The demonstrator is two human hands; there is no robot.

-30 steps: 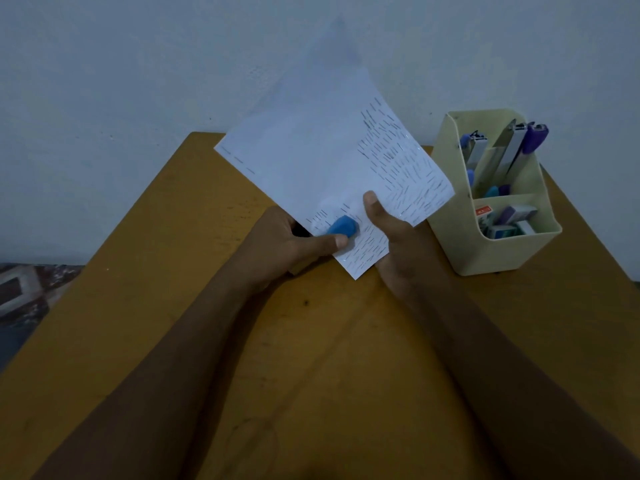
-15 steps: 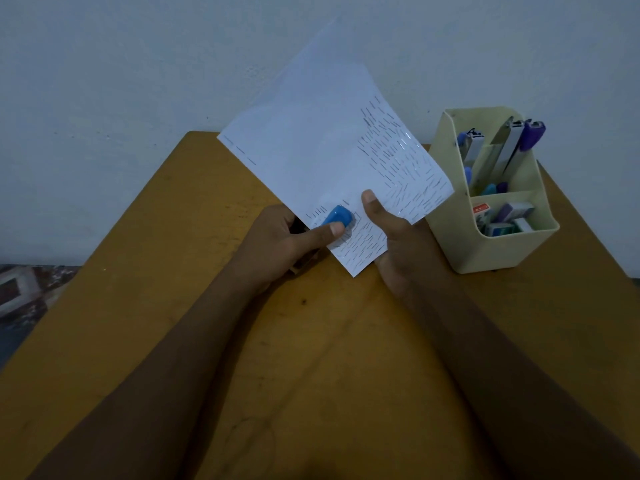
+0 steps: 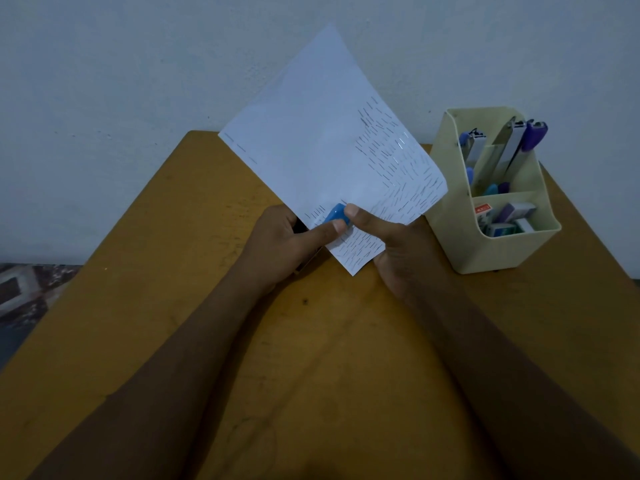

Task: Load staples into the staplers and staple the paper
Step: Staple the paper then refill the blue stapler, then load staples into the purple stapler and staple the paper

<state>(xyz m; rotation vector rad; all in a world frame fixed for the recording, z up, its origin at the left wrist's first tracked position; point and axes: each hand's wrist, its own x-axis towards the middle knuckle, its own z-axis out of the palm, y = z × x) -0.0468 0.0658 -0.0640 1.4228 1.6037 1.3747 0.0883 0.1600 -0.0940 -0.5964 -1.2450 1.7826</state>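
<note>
A white sheet of paper [image 3: 322, 140], covered with many rows of staples along its right and lower part, is held up tilted over the far side of the wooden table. My left hand [image 3: 280, 247] grips a small blue stapler [image 3: 335, 213] clamped on the paper's lower edge, thumb on its top. My right hand [image 3: 391, 251] pinches the paper beside the stapler, its thumb tip touching the blue head. Most of the stapler's body is hidden behind the paper and my left hand.
A cream plastic desk organiser [image 3: 498, 251] stands at the right of the table [image 3: 173, 306]. Its tall back section holds other staplers, one purple [image 3: 533, 135]; its low front section holds small staple boxes [image 3: 507, 220]. A pale wall rises behind the table.
My right thumb has slid left along the paper until it touches the stapler head. The paper and both hands have shifted slightly; my left thumb stays on the stapler.
</note>
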